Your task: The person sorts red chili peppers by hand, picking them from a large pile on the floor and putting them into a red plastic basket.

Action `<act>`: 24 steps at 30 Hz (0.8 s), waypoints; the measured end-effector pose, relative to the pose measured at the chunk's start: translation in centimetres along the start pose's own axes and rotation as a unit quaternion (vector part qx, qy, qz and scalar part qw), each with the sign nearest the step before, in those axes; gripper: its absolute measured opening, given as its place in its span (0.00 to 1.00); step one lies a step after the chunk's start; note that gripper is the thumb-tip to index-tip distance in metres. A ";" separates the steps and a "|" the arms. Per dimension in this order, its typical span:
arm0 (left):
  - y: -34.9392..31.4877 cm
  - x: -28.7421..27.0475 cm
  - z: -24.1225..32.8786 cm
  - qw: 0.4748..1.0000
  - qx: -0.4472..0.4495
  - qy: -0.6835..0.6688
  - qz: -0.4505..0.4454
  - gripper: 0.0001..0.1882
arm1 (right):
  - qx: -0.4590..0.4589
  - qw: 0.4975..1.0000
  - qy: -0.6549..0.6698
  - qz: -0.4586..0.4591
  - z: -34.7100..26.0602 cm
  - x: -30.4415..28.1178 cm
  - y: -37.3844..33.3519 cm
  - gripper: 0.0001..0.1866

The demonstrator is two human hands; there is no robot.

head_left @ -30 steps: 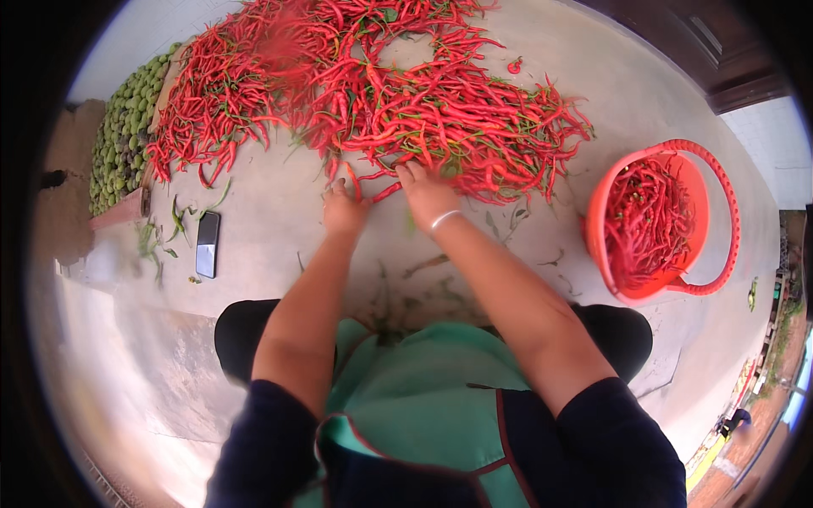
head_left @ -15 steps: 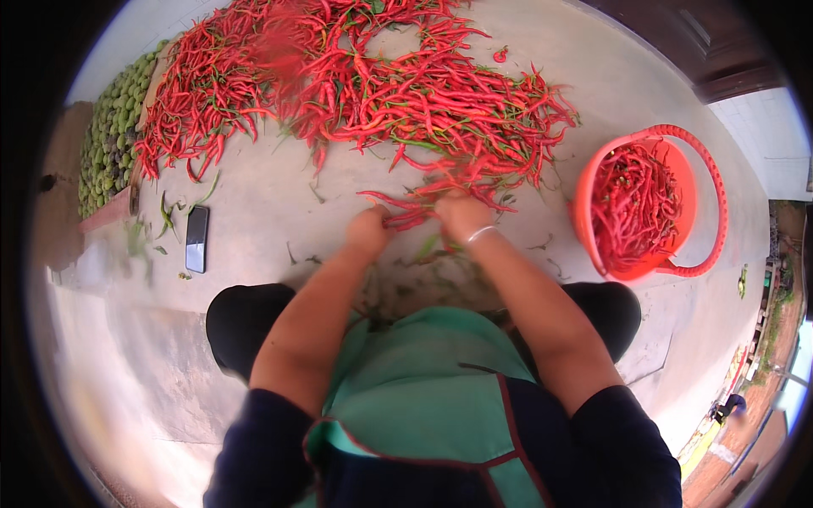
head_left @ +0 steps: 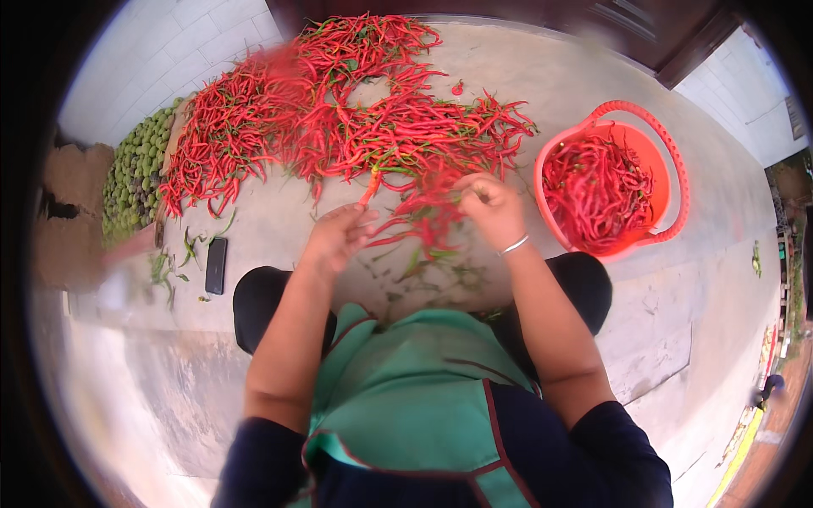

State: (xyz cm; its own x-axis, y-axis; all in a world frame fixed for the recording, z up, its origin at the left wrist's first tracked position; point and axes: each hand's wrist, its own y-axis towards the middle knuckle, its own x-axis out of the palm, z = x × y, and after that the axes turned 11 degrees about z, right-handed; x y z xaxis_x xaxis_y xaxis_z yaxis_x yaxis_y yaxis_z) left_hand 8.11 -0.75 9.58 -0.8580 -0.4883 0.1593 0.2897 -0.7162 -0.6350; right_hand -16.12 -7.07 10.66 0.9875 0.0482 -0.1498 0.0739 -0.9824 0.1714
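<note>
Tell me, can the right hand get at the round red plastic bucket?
Probably yes. The right hand is near the round red plastic bucket, nothing seems to stand between them, and the bucket's top is open.

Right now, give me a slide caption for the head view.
Left hand holding an orange-red chili, right hand beside the chili pile, a bucket of chilies to the right.
</note>
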 end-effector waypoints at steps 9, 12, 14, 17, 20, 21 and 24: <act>-1.9 1.7 -3.5 0.986 -0.032 0.121 -0.114 0.08 | 0.188 0.964 0.153 -0.109 0.5 0.3 -1.6 0.12; -1.6 1.6 -3.7 0.965 0.004 0.223 -0.134 0.09 | 0.155 0.972 0.063 -0.167 1.8 0.0 -1.1 0.11; -1.0 1.0 -3.9 0.929 0.067 0.333 -0.145 0.11 | 0.151 0.967 0.025 -0.205 2.0 0.0 -1.2 0.10; -1.1 1.4 -3.3 0.863 0.271 0.411 -0.113 0.16 | 0.174 0.953 0.020 -0.247 2.0 0.3 -1.6 0.09; -1.3 2.7 -4.4 0.918 0.134 0.224 -0.300 0.17 | 0.197 0.946 0.047 -0.254 2.5 1.5 -2.1 0.09; -0.9 2.9 -5.0 0.914 0.080 0.185 -0.352 0.16 | 0.207 0.946 0.060 -0.243 2.7 1.7 -2.3 0.09; -1.0 3.1 -6.0 0.913 0.045 0.265 -0.307 0.12 | 0.238 0.940 0.064 -0.236 2.6 2.3 -3.0 0.09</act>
State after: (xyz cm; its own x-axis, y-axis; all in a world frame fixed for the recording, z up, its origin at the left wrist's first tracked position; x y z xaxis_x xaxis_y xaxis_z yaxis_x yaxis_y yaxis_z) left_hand 2.60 1.42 6.21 -0.9483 0.3114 0.0609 -0.3013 -0.8239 -0.4799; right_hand -14.43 -4.44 7.31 0.8716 0.4896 0.0234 0.4667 -0.8143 -0.3451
